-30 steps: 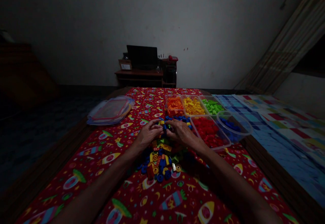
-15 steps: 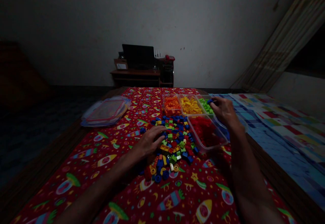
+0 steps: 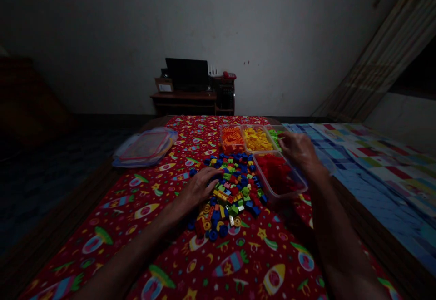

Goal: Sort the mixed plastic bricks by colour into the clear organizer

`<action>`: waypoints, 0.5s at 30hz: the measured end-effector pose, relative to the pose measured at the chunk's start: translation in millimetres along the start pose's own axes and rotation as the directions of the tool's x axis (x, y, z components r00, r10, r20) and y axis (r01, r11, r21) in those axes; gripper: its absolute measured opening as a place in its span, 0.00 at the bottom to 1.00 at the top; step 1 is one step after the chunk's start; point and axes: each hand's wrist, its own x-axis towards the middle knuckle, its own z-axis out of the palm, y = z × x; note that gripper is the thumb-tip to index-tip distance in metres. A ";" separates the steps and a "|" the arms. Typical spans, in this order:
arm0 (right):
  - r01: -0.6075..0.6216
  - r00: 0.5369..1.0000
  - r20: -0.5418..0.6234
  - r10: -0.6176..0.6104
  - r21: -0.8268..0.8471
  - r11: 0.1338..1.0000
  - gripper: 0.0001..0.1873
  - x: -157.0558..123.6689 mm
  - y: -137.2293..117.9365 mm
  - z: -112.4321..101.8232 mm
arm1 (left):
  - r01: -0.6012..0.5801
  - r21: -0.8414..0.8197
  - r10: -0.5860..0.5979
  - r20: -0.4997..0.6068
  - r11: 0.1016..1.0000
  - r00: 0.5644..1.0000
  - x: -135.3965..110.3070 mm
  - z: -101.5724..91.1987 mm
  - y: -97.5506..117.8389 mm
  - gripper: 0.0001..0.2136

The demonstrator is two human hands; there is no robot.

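Note:
A heap of small mixed-colour toy bricks lies on a red rocket-print cloth. My left hand rests on the heap's left edge, fingers stretched flat over the bricks and holding nothing. My right hand hovers at the far right corner of the clear tub of red bricks. Its fingers are curled and point left toward the green tub. What they hold, if anything, is hidden in the dim light. This hand and wrist cover the bowl of blue bricks.
Tubs of orange bricks and yellow bricks stand behind the heap. Stacked clear lids lie at the left. A patchwork mat lies to the right, a curtain above it. A desk with a dark monitor stands against the far wall.
Both hands were working together at the heap; my right hand then carried a blue brick out to the right-hand tubs, where it has sunk slightly. My left hand stayed on the heap.

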 end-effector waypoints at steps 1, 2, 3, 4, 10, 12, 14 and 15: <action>0.093 0.993 0.071 -0.096 0.046 0.995 0.14 -2.7 -15.7 3.2 | 0.007 0.000 -0.007 -0.002 1.000 1.000 0.1 -0.7 -1.1 0.12; 0.186 0.966 0.166 -0.198 0.084 0.979 0.13 -6.7 -30.8 6.4 | 0.009 0.004 -0.009 -0.004 1.000 1.000 0.3 -1.2 -2.1 0.12; 0.258 0.922 0.273 -0.275 0.096 0.961 0.12 -11.7 -44.6 9.6 | 0.009 0.012 -0.009 -0.003 1.000 1.000 0.8 -1.7 -3.2 0.11; 0.314 0.872 0.367 -0.325 0.090 0.945 0.12 -17.4 -56.9 12.9 | 0.011 0.019 -0.011 -0.002 1.000 1.000 1.3 -2.1 -4.4 0.10; 0.490 0.710 0.578 -0.402 0.004 0.872 0.12 -44.8 -90.6 37.0 | 0.087 0.066 -0.090 0.040 0.994 0.995 4.1 -6.8 -8.2 0.11; 0.508 0.707 0.567 -0.423 0.010 0.861 0.12 -46.6 -88.2 43.5 | 0.096 0.070 -0.101 0.070 0.993 0.992 4.4 -9.5 -6.1 0.12; 0.501 0.727 0.528 -0.439 0.028 0.865 0.11 -45.8 -82.3 46.3 | 0.113 0.063 -0.117 0.063 0.992 0.991 5.0 -11.9 -3.4 0.12; 0.492 0.744 0.498 -0.445 0.043 0.870 0.11 -45.1 -79.1 46.2 | 0.128 0.054 -0.130 0.046 0.990 0.990 5.4 -13.0 -2.4 0.11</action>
